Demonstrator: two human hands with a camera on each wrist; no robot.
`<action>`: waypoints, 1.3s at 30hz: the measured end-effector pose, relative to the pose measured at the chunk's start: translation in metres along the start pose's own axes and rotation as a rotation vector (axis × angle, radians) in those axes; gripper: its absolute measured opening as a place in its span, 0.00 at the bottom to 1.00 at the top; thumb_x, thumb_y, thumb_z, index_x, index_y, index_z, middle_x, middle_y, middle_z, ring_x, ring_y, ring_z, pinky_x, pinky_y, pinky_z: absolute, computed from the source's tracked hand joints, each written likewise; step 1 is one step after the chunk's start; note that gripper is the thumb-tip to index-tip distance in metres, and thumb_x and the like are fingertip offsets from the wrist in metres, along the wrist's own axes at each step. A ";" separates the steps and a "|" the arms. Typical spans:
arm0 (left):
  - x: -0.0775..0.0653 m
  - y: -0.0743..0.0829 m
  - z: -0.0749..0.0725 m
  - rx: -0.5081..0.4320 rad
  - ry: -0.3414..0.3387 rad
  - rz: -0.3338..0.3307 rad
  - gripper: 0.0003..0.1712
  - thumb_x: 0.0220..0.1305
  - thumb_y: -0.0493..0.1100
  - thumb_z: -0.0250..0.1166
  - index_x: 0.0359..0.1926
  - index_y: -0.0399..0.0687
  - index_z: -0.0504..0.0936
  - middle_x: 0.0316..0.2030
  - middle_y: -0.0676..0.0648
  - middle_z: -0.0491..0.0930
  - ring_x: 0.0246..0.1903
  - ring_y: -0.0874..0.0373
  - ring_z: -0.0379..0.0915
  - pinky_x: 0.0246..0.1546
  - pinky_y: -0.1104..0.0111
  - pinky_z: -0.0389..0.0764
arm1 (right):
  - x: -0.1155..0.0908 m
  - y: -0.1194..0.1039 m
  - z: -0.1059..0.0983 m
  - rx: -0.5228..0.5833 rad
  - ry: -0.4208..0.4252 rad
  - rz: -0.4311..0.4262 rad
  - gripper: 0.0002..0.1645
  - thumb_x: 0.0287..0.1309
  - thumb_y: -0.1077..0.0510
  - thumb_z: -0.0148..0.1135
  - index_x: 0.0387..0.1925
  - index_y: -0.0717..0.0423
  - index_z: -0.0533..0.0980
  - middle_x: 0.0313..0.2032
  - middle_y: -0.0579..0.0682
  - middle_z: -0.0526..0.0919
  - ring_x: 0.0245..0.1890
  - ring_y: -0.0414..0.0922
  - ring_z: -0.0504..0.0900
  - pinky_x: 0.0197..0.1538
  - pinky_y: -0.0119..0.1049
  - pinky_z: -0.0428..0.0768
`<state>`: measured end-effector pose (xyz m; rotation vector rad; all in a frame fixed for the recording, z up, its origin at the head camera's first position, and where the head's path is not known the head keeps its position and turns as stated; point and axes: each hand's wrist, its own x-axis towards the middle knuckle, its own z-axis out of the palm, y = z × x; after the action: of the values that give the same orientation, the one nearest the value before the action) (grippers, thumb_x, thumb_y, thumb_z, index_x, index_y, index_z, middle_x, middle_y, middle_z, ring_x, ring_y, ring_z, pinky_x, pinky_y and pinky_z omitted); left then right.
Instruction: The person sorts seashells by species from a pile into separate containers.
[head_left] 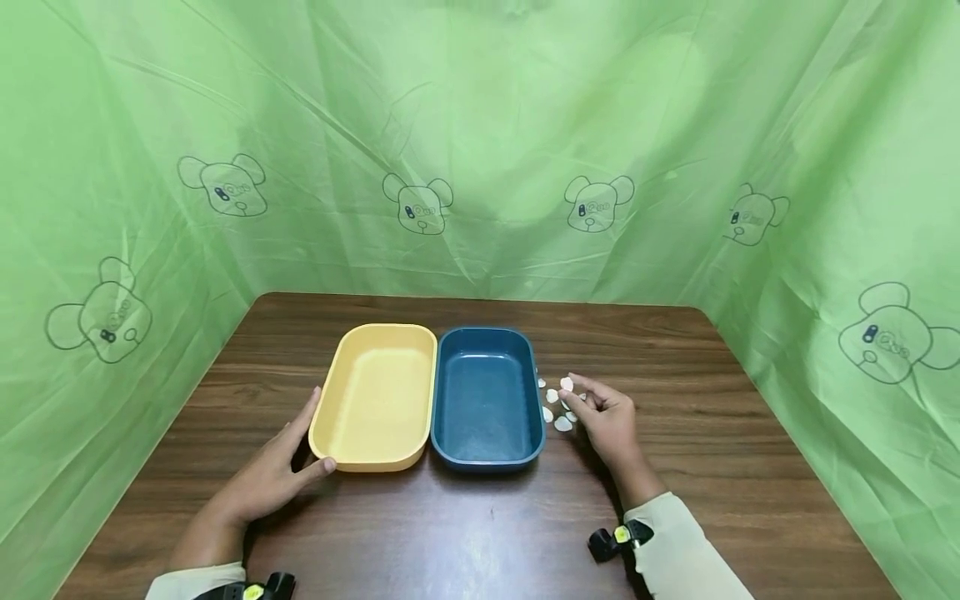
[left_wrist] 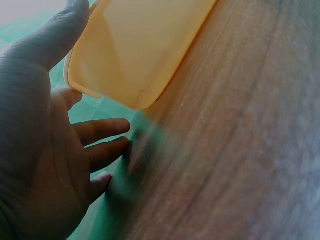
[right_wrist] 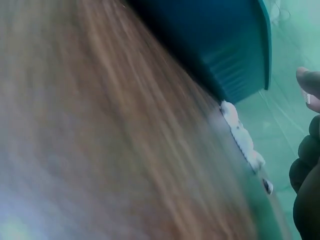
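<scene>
My left hand [head_left: 273, 475] rests against the left side and near-left corner of a yellow tray [head_left: 324, 417], thumb and fingers spread. In the left wrist view, the tray's corner [left_wrist: 82, 89] lies by the thumb and index finger, and the other fingers are loosely extended below. Between thumb and index finger, my right hand [head_left: 611, 421] pinches a small white seashell [head_left: 567, 384], raised over several others. Those loose white shells [head_left: 563, 424] lie just right of a dark blue tray [head_left: 488, 463]. The right wrist view catches only part of the right hand [right_wrist: 310, 165], at its edge.
Side by side, the two trays stand on a brown wood-grain table [head_left: 360, 533], their insides bare. Green curtains [head_left: 495, 100] printed with bear-like faces enclose the back and both sides. Each wrist wears a black camera strap [head_left: 621, 537].
</scene>
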<state>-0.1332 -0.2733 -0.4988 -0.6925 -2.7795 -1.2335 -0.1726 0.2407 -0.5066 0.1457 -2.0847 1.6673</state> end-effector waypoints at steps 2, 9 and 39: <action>0.000 0.000 0.000 -0.004 0.000 -0.002 0.66 0.70 0.45 0.76 0.91 0.62 0.36 0.86 0.27 0.47 0.79 0.20 0.50 0.66 0.95 0.40 | -0.002 -0.004 0.003 -0.002 -0.005 0.004 0.16 0.57 0.71 0.80 0.48 0.67 0.90 0.16 0.39 0.62 0.17 0.29 0.58 0.20 0.25 0.55; 0.000 0.002 0.000 -0.007 0.006 -0.002 0.66 0.70 0.45 0.76 0.91 0.62 0.37 0.86 0.27 0.48 0.79 0.20 0.51 0.66 0.95 0.40 | -0.008 -0.021 0.015 -0.008 -0.087 0.013 0.16 0.58 0.68 0.81 0.49 0.64 0.91 0.16 0.38 0.62 0.17 0.29 0.59 0.19 0.26 0.56; -0.001 0.004 -0.001 -0.008 -0.001 -0.014 0.65 0.71 0.45 0.75 0.91 0.61 0.36 0.86 0.27 0.46 0.79 0.19 0.50 0.66 0.95 0.40 | -0.021 -0.041 0.035 -0.104 -0.240 -0.221 0.20 0.53 0.69 0.84 0.49 0.62 0.91 0.14 0.44 0.64 0.18 0.28 0.59 0.20 0.26 0.61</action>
<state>-0.1311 -0.2718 -0.4959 -0.6748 -2.7867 -1.2472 -0.1487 0.1929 -0.4841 0.5454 -2.2295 1.4660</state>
